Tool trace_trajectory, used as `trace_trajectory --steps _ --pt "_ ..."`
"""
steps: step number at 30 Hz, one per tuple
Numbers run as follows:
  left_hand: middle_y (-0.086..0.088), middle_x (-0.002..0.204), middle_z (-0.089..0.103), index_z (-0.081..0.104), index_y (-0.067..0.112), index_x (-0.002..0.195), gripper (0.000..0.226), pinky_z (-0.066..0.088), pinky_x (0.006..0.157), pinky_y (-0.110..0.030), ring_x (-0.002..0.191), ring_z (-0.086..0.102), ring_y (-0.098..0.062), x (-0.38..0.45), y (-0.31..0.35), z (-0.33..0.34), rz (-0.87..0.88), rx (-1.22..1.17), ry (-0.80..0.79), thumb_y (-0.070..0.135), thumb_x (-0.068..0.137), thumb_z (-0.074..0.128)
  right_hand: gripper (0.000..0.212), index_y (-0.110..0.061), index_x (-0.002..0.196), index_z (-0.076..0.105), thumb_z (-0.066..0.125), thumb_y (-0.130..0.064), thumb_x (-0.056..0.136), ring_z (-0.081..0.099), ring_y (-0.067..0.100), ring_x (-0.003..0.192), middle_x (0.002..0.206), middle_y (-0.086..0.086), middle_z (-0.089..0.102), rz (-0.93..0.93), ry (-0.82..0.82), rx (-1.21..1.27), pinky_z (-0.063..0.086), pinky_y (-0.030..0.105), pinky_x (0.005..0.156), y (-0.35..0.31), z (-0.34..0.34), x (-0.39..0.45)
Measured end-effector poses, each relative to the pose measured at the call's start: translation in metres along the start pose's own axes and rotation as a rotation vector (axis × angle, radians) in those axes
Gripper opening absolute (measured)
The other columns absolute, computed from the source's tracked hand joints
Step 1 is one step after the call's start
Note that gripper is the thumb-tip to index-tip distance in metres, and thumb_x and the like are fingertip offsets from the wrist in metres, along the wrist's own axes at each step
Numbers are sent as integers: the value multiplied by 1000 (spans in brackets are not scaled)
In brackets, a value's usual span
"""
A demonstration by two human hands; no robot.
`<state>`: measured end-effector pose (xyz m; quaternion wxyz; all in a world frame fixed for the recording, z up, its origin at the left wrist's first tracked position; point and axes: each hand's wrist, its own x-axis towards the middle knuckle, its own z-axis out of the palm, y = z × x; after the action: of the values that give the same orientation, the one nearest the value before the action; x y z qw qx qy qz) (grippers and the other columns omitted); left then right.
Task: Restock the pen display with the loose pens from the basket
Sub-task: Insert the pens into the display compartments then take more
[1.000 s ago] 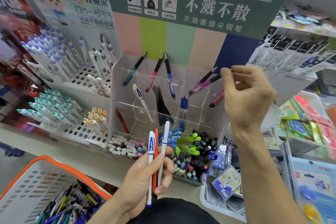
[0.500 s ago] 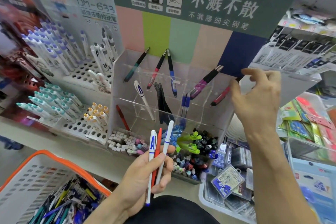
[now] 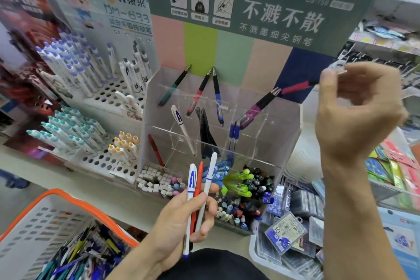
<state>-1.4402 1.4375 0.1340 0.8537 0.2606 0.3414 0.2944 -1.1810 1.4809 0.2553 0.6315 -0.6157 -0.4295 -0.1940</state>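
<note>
Clear acrylic pen display [image 3: 281,120] on the shelf, few pens per compartment: teal pen [image 3: 173,86], red-and-black pen [image 3: 200,91], blue pen [image 3: 217,95], purple pen [image 3: 259,107] leaning in the back row. Red-grip pen [image 3: 295,87] at the display's upper right corner, pinched by the right hand [image 3: 356,116], other fingers loosely curled. Gripped upright in the left hand [image 3: 181,220]: two white pens [image 3: 208,186] and an orange pen [image 3: 198,185]. Orange-rimmed basket [image 3: 45,216] of loose pens at lower left.

"DS", "DS-758" and "不溅不散" are printed on the green header card [image 3: 256,7]. "DOMI 東米" and "DM-633" are shown on the pale card [image 3: 122,11]. "10" is marked on a clear packet [image 3: 285,233].
</note>
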Motion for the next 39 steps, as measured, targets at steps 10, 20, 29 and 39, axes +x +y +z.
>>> trace_trajectory --steps 10,20,29,39 --pt "-17 80 55 62 -2 124 30 29 37 -23 48 44 -19 -5 5 -3 26 -53 -23 15 101 49 18 -2 102 69 80 -9 89 69 6 76 87 0 71 -11 -291 321 58 20 73 -44 94 -28" --pt "-21 85 55 52 3 128 28 29 42 -26 50 41 -21 -14 6 -8 103 -11 47 10 101 46 14 -4 106 77 69 -7 95 61 19 75 93 11 67 -139 -516 47 53 28 74 -38 112 -54" --pt "-23 91 60 54 10 126 27 42 41 -26 53 52 -23 -11 2 -4 128 -60 -45 12 100 55 27 -23 120 70 72 -32 95 66 8 80 92 -10 69 215 -1240 157 55 21 73 -33 32 -94" --pt "-16 77 50 59 0 123 40 23 31 -15 32 33 -12 -7 -3 -9 88 23 31 32 100 53 24 -15 99 65 83 -9 84 76 24 75 84 8 77 572 -883 459 61 40 69 -20 26 -89"
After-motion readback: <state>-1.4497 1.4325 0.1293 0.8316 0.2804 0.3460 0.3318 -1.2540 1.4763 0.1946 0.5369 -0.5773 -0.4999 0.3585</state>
